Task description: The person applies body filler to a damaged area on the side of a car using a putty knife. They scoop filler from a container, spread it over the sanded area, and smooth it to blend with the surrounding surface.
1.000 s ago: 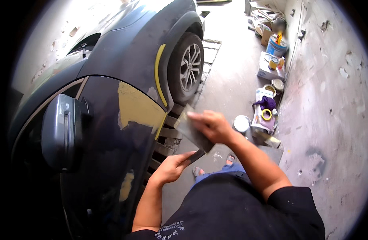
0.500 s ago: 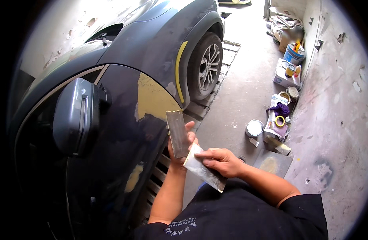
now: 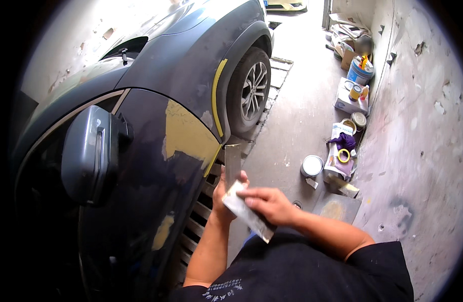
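My left hand (image 3: 220, 199) grips a thin grey spreader blade (image 3: 233, 160) that stands upright from it, its face turned partly sideways. In my right hand (image 3: 273, 206) is a second, paler spreader blade (image 3: 247, 214), slanting down to the right, with its upper end crossing in front of my left fingers. My right fingers lie along its upper face, slightly blurred. Both blades are in front of my body, right of the dark car's door (image 3: 136, 186). A broad patch of yellow filler (image 3: 188, 133) covers the door's front corner, and a smaller filler patch (image 3: 163, 232) lies lower down.
Yellow tape (image 3: 217, 98) edges the wheel arch, above the front wheel (image 3: 251, 88). The wing mirror (image 3: 90, 156) juts out at left. A white-topped can (image 3: 312, 165), a flat board (image 3: 337, 207) and a blue bucket (image 3: 360, 71) stand along the right wall (image 3: 407, 126).
The left blade has swung toward edge-on and shifted right. My right hand and its blade have moved slightly left. The view has shifted, uncovering yellow tape at the door's edge.
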`<state>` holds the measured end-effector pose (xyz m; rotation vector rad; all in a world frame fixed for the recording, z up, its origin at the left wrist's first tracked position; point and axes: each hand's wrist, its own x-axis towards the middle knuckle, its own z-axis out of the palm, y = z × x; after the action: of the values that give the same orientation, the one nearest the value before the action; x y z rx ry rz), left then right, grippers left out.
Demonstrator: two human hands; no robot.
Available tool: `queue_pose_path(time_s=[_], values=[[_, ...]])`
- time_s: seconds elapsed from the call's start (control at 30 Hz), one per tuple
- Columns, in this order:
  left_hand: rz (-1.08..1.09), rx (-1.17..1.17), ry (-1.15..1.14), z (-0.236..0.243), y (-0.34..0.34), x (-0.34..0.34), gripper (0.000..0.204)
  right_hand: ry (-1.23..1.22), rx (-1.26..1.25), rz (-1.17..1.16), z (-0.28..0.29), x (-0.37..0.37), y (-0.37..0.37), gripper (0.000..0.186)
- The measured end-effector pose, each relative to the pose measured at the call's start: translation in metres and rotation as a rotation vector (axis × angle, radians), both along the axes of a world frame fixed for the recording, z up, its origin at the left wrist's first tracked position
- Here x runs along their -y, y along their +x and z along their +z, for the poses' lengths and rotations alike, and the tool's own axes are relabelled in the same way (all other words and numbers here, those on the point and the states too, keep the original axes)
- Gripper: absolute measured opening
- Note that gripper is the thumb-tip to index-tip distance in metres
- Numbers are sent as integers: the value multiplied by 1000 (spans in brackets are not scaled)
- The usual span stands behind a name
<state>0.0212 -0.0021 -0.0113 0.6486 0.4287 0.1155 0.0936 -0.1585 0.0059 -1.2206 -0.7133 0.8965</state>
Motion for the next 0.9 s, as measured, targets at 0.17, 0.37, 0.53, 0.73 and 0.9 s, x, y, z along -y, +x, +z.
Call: queue_pose_path(time_s=[0.17, 0.37, 0.53, 0.73, 0.9], values=[[149, -68, 610, 13, 5, 14, 54, 100, -357, -79, 28, -19, 54, 37], [472, -299, 1717, 34, 11, 16, 68, 6, -128, -124, -2, 10, 28, 36], [386, -204, 1894, 29, 2, 12, 67, 56, -292, -282, 6, -12, 56, 40], [347, 114, 757, 25, 3, -4, 43, 85, -189, -210, 7, 10, 54, 37], [377, 208, 369, 47, 5, 1, 29, -68, -113, -37, -24, 17, 20, 34]])
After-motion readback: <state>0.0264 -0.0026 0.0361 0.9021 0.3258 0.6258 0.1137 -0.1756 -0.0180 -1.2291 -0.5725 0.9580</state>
